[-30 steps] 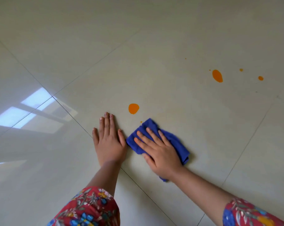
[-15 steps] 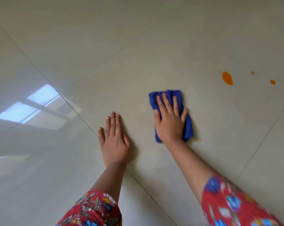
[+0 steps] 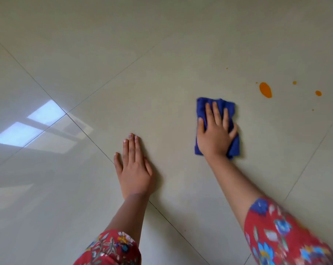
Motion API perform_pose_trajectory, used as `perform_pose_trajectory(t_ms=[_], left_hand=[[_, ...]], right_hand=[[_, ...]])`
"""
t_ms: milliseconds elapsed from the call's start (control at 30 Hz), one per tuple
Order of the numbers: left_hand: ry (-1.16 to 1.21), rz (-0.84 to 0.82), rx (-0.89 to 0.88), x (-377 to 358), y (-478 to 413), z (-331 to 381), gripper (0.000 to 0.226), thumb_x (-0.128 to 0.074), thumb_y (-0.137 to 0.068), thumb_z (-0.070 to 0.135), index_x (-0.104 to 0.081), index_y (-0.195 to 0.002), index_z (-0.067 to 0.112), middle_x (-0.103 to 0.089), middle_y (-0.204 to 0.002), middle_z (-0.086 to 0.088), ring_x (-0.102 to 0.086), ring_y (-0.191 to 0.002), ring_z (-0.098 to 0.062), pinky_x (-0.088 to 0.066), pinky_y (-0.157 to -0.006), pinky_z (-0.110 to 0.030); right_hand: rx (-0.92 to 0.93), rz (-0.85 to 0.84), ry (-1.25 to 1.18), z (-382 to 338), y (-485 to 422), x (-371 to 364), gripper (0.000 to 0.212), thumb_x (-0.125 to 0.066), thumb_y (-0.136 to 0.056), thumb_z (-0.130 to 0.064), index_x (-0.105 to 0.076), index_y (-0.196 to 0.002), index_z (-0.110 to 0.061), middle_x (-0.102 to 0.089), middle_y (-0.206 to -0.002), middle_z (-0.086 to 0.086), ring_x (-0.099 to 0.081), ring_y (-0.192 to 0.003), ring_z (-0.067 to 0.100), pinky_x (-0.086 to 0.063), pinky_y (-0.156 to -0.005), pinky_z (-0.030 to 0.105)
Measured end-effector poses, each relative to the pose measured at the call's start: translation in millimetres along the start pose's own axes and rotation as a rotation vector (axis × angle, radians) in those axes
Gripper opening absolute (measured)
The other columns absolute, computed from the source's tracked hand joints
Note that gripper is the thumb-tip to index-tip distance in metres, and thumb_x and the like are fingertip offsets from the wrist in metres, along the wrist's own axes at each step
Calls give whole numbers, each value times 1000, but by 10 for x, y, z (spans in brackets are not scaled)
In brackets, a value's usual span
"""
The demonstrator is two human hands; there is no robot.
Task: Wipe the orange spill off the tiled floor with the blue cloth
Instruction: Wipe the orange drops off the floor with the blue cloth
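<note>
My right hand (image 3: 216, 133) lies flat on the folded blue cloth (image 3: 232, 109), pressing it to the glossy cream tiled floor (image 3: 161, 83). Up and to the right of the cloth sits an oval orange blot (image 3: 265, 90), a short gap from the cloth's corner. Smaller orange drops (image 3: 318, 93) and specks lie further right. My left hand (image 3: 134, 169) rests palm down on the floor, fingers together, holding nothing, left of the cloth.
Dark grout lines (image 3: 96, 148) cross the floor diagonally. A bright window reflection (image 3: 28, 127) shines on the tile at the left. My red floral sleeves (image 3: 288, 238) show at the bottom edge.
My right hand has slid the cloth away from me and to the right, over the orange blot that lay near my left hand; that blot no longer shows. The left hand stayed planted.
</note>
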State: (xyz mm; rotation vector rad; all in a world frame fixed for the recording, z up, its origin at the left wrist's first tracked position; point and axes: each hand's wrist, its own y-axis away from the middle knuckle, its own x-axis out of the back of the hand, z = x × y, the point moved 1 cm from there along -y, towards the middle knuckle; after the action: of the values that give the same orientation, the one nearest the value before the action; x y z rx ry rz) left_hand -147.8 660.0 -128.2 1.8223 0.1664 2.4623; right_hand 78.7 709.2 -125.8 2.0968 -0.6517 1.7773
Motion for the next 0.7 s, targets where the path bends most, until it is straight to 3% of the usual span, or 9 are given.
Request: perform_pose_trajectory(t_ms=[67,167,233,333,433,533,600,633,700], left_hand=[[-9,-1,5,-5,-11,-15,70,-24,-86,24,-12,-155,18,-7,-163,5,-8,-150,-14,-10,-119,-44],[26,3,13,6,-37,16,68,-23,-87,26,-18,-154,16,-11,-162,3,-12,-149,-15,-12,-118,-46],[48,0,21,2,-37,32,65,-22,-90,28,-20,-154,15,-12,-162,3,-11,-149,-14,-11,-119,-45],[1,-3,2,4,-22,-5,67,-23,-88,26,-16,-154,16,-8,-162,3,-8,-149,-14,-8,-119,-44],[-14,-10,4,10,-18,-6,69,-26,-87,24,-11,-155,17,-5,-163,4,-5,-150,-14,-5,-119,-43],[-20,-15,5,-7,-1,19,70,-29,-87,23,-11,-155,17,-6,-163,4,-5,-150,-15,-3,-118,-43],[-25,-6,9,-16,-14,2,71,-30,-86,23,-12,-155,16,-7,-163,3,-6,-149,-16,-3,-118,-43],[-30,-4,11,-7,-29,-11,71,-30,-86,23,-13,-154,15,-8,-163,2,-7,-149,-16,-3,-117,-43],[-30,0,9,7,-47,-27,71,-32,-86,23,-15,-154,15,-10,-163,1,-8,-149,-17,-4,-117,-43]], right_hand=[[-34,69,24,1,501,8,54,-34,-95,-45,-38,-148,-29,-34,-156,-8,-33,-142,22,-28,-107,54],[344,-17,-38,-465,1066,-44,55,-38,-93,-40,-39,-147,-27,-35,-155,-6,-33,-142,23,-27,-107,48],[620,-122,-120,-788,933,-95,53,-35,-95,-39,-42,-146,-28,-35,-155,-10,-33,-142,19,-27,-110,46],[759,-206,-94,-1046,252,-137,54,-28,-94,-41,-43,-145,-32,-37,-153,-13,-36,-140,16,-28,-108,42],[560,-151,-15,-702,-452,-149,58,-21,-92,-44,-42,-145,-31,-39,-152,-10,-38,-140,20,-32,-108,45],[69,-24,-62,62,-634,-62,62,-18,-92,-49,-38,-147,-31,-34,-155,-10,-32,-143,20,-27,-111,49],[-116,51,-38,237,-252,-45,58,-25,-94,-47,-39,-148,-29,-35,-155,-8,-33,-142,23,-29,-109,51],[-65,61,-32,197,31,-27,55,-29,-95,-44,-39,-147,-28,-36,-155,-6,-34,-142,25,-29,-109,51],[339,-35,-22,79,628,29,53,-35,-96,-41,-39,-147,-30,-33,-156,-8,-33,-143,22,-25,-109,46]])
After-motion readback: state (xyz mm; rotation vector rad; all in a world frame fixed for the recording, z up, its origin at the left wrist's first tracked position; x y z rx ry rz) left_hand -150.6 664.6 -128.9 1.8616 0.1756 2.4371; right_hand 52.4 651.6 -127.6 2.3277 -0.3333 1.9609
